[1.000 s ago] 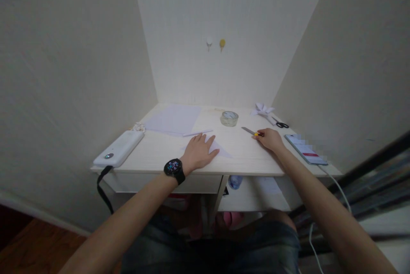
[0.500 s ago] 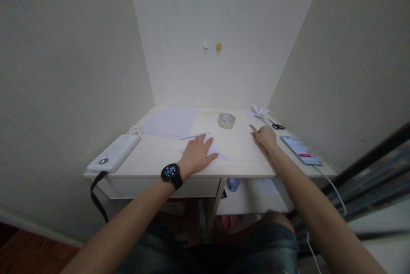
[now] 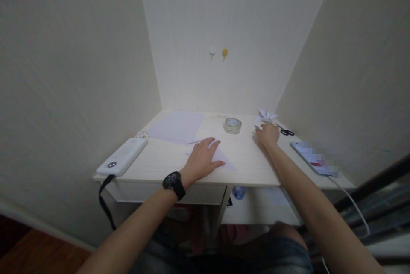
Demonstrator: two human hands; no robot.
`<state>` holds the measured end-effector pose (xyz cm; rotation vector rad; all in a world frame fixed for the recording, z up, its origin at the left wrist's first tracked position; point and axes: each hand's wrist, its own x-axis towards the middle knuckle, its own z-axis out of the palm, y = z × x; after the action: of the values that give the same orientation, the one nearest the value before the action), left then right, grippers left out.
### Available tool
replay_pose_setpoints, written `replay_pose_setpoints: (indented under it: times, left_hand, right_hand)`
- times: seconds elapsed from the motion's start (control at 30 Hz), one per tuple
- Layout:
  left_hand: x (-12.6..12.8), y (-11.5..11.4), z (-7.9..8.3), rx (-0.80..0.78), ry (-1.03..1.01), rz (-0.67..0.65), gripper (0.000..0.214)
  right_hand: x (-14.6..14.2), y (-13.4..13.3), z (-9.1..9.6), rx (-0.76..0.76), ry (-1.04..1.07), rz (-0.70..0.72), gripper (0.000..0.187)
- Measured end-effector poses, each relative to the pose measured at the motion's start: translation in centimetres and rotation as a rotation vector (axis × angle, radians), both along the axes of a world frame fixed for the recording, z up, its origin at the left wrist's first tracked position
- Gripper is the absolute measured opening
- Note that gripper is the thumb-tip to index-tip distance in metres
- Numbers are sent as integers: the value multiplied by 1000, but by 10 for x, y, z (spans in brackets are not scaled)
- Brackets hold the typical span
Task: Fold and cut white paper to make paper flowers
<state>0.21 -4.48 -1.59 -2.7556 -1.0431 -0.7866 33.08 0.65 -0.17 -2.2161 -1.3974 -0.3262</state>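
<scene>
My left hand (image 3: 201,159), with a black watch (image 3: 174,183) on its wrist, lies flat and open on a folded white paper (image 3: 223,158) near the front of the pale desk (image 3: 160,160). My right hand (image 3: 267,134) rests farther back on the right with its fingers curled. Only a grey blade tip of the cutter knife (image 3: 256,128) shows at its left side. Just behind this hand lies a small folded paper shape (image 3: 265,116), and black scissors (image 3: 287,131) lie to its right.
A tape roll (image 3: 232,125) sits mid-desk, with white sheets (image 3: 176,126) at the back left. A white power bank (image 3: 122,157) lies at the left edge and a phone (image 3: 315,158) on a cable at the right. Walls enclose three sides, and two hooks (image 3: 218,53) hang on the back one.
My right hand has slid back and to the right with the cutter, from mid-desk to beside the folded paper shape and the scissors. My left hand stays on the folded paper.
</scene>
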Motion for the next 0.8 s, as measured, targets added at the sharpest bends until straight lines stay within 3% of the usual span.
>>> replay_pose_setpoints:
  times: [0.13, 0.27, 0.37, 0.57, 0.8]
  left_hand:
    - [-1, 3, 0, -19, -124, -54, 50]
    - [-2, 6, -1, -54, -296, -82, 39]
    - [-2, 7, -1, -72, -424, -93, 37]
    - [-3, 10, 1, -97, -651, -19, 21]
    - [-4, 10, -1, -63, -464, 11, 30]
  right_hand:
    - [-39, -11, 8, 58, 122, 86, 35]
    - [-92, -31, 4, -11, 695, 505, 34]
    - [-121, -45, -1, -8, 952, 684, 33]
    - [-136, -56, 1, -71, 737, 715, 34]
    - [-139, -60, 14, -207, 428, 631, 39]
